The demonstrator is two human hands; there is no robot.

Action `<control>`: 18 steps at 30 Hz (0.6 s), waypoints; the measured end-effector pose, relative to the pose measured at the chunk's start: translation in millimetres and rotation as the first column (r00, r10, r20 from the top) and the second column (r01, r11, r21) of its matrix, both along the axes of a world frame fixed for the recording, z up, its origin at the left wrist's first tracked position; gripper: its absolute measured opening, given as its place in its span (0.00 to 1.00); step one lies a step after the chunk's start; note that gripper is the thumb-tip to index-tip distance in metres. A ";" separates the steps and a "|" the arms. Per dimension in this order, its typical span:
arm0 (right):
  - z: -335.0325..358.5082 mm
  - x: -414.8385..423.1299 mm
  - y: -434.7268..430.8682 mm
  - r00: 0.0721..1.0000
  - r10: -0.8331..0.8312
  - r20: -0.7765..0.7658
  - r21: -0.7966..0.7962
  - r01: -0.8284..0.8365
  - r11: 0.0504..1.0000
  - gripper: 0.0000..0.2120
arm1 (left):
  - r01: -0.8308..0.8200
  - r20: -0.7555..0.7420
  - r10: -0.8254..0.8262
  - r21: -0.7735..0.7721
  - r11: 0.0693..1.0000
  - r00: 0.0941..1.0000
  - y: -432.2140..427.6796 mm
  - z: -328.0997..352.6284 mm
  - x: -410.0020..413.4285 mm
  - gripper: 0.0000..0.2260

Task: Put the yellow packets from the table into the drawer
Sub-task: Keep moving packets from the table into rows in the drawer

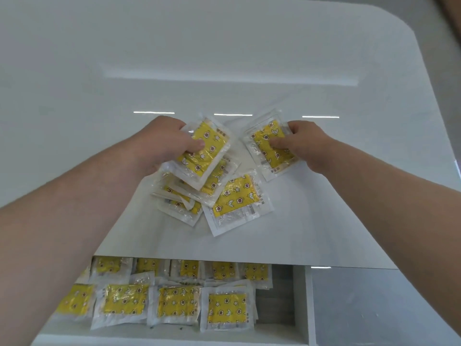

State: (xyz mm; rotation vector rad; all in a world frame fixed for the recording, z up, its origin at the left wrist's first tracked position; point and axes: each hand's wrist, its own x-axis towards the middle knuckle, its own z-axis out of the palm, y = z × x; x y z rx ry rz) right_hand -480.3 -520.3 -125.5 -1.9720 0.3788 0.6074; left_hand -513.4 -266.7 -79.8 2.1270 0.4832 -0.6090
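Observation:
Several yellow packets in clear wrappers lie in a loose pile (189, 196) on the white table (299, 221); one packet (237, 201) rests flat at the pile's right side. My left hand (164, 141) grips a yellow packet (202, 156) at the top of the pile, thumb pressed on its face. My right hand (301, 143) pinches another yellow packet (269, 146) to the right, apart from the pile. Below the table's front edge the drawer (299, 295) stands open, with rows of yellow packets (174, 303) filling its left and middle.
The drawer's right end has a bare strip beside the white side wall. The table's rounded far corner (389, 16) is at the upper right, with bare glossy surface behind the pile. A grey floor area (386, 308) shows to the right of the drawer.

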 end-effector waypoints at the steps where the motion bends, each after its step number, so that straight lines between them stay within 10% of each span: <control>1: 0.6 -2.1 -0.4 1.000 0.017 0.004 -0.011 -0.017 1.000 0.10 | -0.058 0.008 0.058 -0.036 0.998 0.998 6.9 2.3 -3.2 0.06; 7: 35.6 0.3 6.7 0.936 0.353 0.006 -0.051 -0.352 0.935 0.08 | -0.278 0.021 0.281 -0.092 0.956 0.959 53.4 1.1 -28.3 0.06; 13: 41.4 2.7 93.7 0.445 0.896 -0.010 -0.551 -0.750 0.366 0.17 | -0.437 0.044 0.443 -0.101 0.894 0.896 89.9 -7.5 -39.6 0.06; 18: 21.2 -2.5 139.9 0.254 0.965 -0.063 -0.564 -0.807 0.175 0.27 | -0.466 0.004 0.469 -0.106 0.878 0.883 111.9 -14.2 -48.5 0.04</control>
